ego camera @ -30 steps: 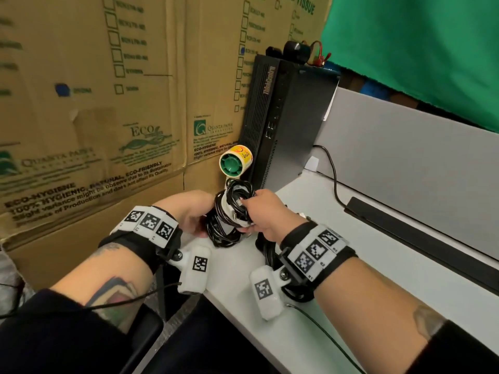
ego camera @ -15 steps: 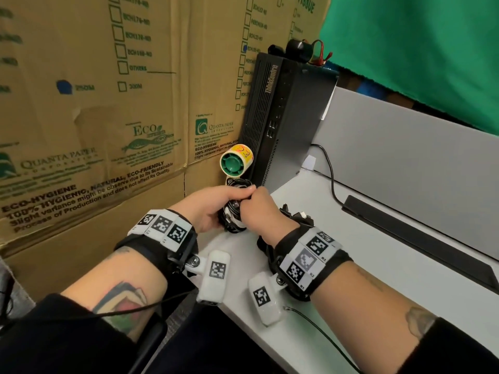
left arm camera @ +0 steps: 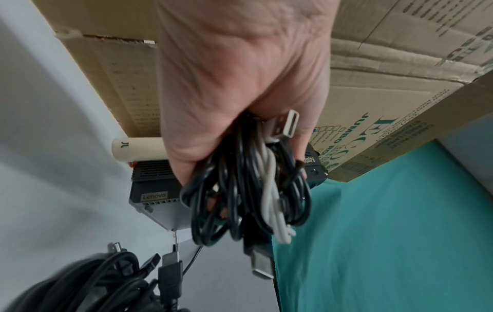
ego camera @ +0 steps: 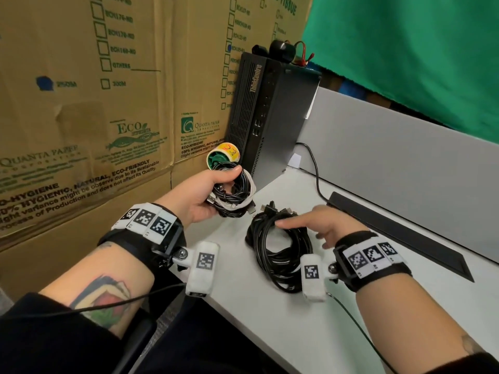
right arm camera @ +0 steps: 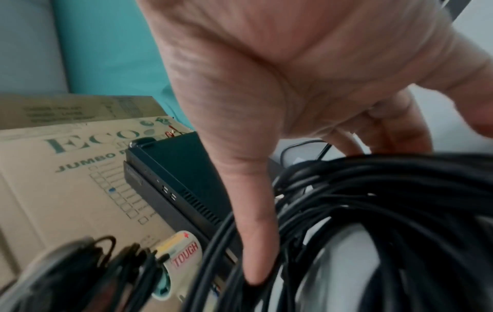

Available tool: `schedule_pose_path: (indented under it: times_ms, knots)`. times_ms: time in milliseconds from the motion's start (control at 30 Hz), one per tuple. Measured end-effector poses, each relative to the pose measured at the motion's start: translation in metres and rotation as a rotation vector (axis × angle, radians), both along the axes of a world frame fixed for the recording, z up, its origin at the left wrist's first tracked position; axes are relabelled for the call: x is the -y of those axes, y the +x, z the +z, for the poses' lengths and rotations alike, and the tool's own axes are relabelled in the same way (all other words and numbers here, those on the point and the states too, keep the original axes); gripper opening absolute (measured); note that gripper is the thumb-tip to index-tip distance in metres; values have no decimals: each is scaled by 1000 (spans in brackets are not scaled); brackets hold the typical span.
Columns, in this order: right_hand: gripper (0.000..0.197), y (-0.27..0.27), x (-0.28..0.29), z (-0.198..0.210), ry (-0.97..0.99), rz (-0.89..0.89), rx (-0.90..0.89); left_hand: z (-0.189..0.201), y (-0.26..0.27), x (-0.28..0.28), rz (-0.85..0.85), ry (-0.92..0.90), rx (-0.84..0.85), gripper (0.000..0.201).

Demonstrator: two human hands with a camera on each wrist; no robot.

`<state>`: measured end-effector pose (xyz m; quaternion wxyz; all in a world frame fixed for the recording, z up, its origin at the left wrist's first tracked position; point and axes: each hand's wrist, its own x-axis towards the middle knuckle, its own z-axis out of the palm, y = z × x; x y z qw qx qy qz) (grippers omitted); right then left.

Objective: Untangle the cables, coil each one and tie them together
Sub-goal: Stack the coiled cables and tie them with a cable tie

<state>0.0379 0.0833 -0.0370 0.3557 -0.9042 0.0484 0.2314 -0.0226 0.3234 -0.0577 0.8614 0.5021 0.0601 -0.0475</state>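
Head and wrist views, cable-tidying task. The left hand [ego camera: 201, 194] clenched a small coiled bundle of thin black and white USB cables [ego camera: 233, 194], held clear of the white desk [ego camera: 310, 327] and in front of the roll of tape [ego camera: 223, 157]; in the left wrist view the fingers wrapped the top of the bundle [left arm camera: 248, 190], and a silver USB-A plug [left arm camera: 284, 125] stuck out beside them. The right hand [ego camera: 325, 225] lay with its fingers extended on the larger coil of thick black cable [ego camera: 278, 247], which rested on the desk near the front edge; the right wrist view showed the thumb [right arm camera: 253, 242] pushed in among its strands [right arm camera: 373, 200], with no strand clearly gripped.

Half a second before, both hands had been closed together on the small bundle just below the tape roll. Since then the right hand had let go and dropped to the larger coil, leaving the small bundle to the left hand alone. This suggested that work on the small bundle was finished for now and attention was passing to the second coil.

Both coils appeared wound; whether any tape yet bound the small bundle could not be made out. Joining the two coils probably remained. The black ThinkCentre computer [ego camera: 266, 117] stood behind, against the cardboard boxes [ego camera: 81, 103].
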Motion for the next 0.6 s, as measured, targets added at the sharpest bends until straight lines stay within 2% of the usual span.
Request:
schedule_pose_path:
  times_ms: [167, 233, 333, 433, 500, 600]
  knots:
    - [74, 1, 3, -29, 12, -38, -19, 4, -3, 5, -15, -63, 38, 23]
    - [64, 1, 0, -33, -9, -33, 40, 4, -4, 7, -41, -61, 40, 24]
    - [62, 1, -5, -31, -238, 62, 205, 5, -5, 9, -57, -65, 27, 23]
    - [40, -1, -5, -22, -385, 180, 312, 6, -4, 10, -64, -65, 12, 23]
    - [22, -3, -2, -13, -354, 211, 333, 7, -3, 11, -57, -73, -4, 21]
    - [16, -3, 1, 2, -186, 214, 304, 6, 0, 12, -55, -94, -31, 17]
